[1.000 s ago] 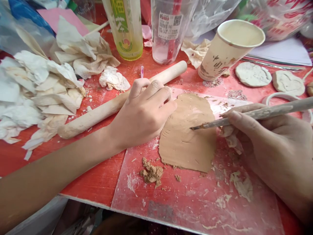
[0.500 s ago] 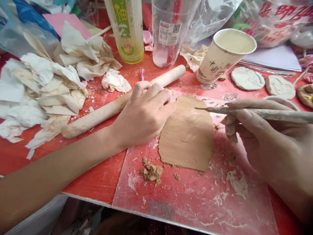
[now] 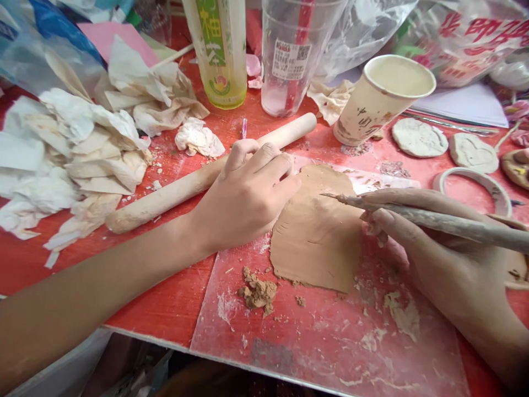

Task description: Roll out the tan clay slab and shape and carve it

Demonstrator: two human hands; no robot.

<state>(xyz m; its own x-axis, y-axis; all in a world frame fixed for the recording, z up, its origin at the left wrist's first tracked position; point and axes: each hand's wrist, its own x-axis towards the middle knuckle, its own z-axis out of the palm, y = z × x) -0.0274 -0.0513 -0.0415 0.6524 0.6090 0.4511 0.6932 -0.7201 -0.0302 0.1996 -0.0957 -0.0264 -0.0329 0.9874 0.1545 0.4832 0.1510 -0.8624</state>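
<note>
A flat, rough-edged slab of brown clay (image 3: 316,242) lies on a clear plastic sheet (image 3: 330,342). My left hand (image 3: 256,184) rests at the slab's upper left edge, fingers bent and slightly apart, holding nothing I can see; its fingertips are partly hidden. Just behind it a wooden rolling pin (image 3: 165,201) lies slantwise. Between the thumb and fingers of my right hand (image 3: 450,248) is a clay-smeared paintbrush (image 3: 433,218), its thin pointed tip over the slab's upper part. Whether the tip touches the clay I cannot tell. Clay crumbs (image 3: 258,289) sit at the slab's lower left.
Crumpled tissues (image 3: 95,143) pile up at left. A drink bottle (image 3: 221,55), a clear plastic cup (image 3: 285,66) and a paper cup of liquid (image 3: 380,99) stand behind. At right are pale clay discs (image 3: 419,137), a tape roll (image 3: 475,184) and plastic bags (image 3: 467,49).
My right hand has shifted slightly down, and the paintbrush now slants more, its tip a little lower and further left on the slab. More of the tape roll shows. My left hand keeps its pose.
</note>
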